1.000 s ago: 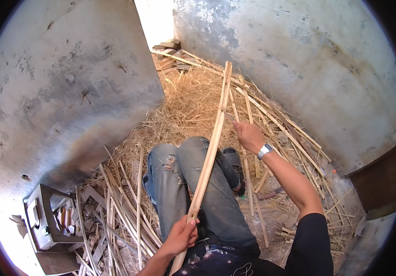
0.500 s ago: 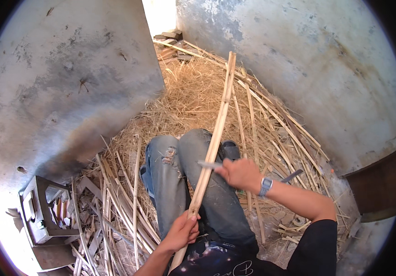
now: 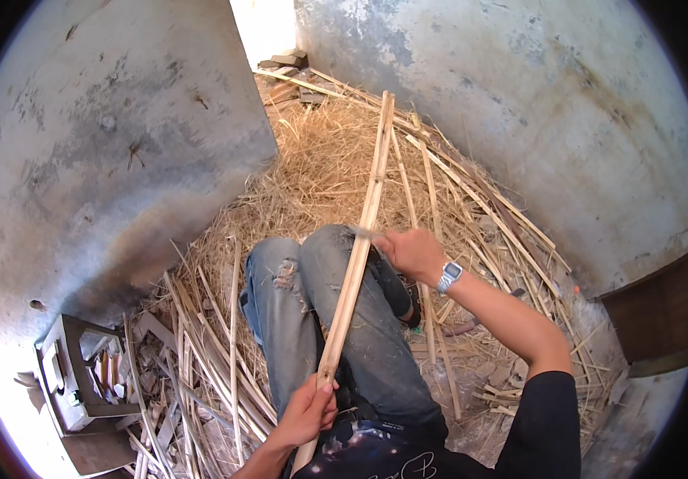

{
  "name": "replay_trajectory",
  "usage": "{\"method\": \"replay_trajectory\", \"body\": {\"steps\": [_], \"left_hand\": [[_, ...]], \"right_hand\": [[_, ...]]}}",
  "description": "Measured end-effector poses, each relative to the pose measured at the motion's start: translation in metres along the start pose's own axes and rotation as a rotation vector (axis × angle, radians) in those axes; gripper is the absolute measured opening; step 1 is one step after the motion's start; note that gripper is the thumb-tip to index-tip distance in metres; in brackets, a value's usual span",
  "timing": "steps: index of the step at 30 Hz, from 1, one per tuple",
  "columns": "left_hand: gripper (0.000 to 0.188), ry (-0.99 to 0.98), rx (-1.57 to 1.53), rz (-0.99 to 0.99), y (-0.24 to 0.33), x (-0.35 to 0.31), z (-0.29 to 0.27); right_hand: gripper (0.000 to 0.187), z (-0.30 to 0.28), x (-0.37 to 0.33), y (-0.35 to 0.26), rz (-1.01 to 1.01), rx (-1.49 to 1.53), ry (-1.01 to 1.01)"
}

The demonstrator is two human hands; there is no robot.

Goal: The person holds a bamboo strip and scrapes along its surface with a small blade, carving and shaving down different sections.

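A long split bamboo strip (image 3: 350,291) slopes from my lap over my right thigh, its far end raised above the straw. Near its lower end, my left hand (image 3: 309,411) is closed round it at a dark knot. My right hand (image 3: 414,254) grips a knife, whose handle is hidden in the fingers. The knife's grey blade (image 3: 365,233) lies across the strip above my right knee, blurred by motion. A wristwatch (image 3: 450,274) sits on my right wrist.
Shavings (image 3: 320,160) cover the floor ahead. Bamboo strips (image 3: 495,215) line the right wall (image 3: 519,104), and more strips (image 3: 208,367) lie at the left. A metal frame box (image 3: 80,375) stands at lower left, with bricks (image 3: 284,62) at the far gap.
My right hand and the knife have moved farther along the strip, away from my body. The strip's far end has shifted slightly left in view. My left hand keeps its hold.
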State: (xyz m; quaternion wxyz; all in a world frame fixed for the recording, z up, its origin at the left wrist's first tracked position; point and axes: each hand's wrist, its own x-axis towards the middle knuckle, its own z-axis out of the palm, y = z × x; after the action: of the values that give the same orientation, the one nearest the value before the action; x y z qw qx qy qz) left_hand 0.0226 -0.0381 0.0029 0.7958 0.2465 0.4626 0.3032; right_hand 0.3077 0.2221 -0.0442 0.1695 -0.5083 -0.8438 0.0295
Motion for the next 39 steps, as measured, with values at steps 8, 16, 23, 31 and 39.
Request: {"method": "replay_trajectory", "body": {"steps": [8,16,23,31,39], "left_hand": [[0.021,-0.006,-0.093,-0.042,-0.009,-0.006,-0.004],[0.031,-0.237,-0.49,-0.133,0.008,0.024,-0.017],[0.031,-0.294,-0.509,-0.13,0.022,0.055,-0.01],[0.029,-0.219,-0.525,-0.21,0.002,0.002,-0.018],[0.032,-0.308,-0.653,-0.235,-0.035,-0.035,-0.033]], "right_hand": [[0.073,-0.019,0.049,0.039,0.279,0.08,0.0],[0.061,-0.037,-0.008,-0.036,0.1,0.271,-0.15],[0.067,-0.06,-0.08,-0.117,-0.007,0.19,-0.381],[0.076,-0.04,-0.002,-0.028,0.164,0.069,-0.164],[0.079,-0.031,0.043,0.01,0.206,0.086,-0.12]]}}
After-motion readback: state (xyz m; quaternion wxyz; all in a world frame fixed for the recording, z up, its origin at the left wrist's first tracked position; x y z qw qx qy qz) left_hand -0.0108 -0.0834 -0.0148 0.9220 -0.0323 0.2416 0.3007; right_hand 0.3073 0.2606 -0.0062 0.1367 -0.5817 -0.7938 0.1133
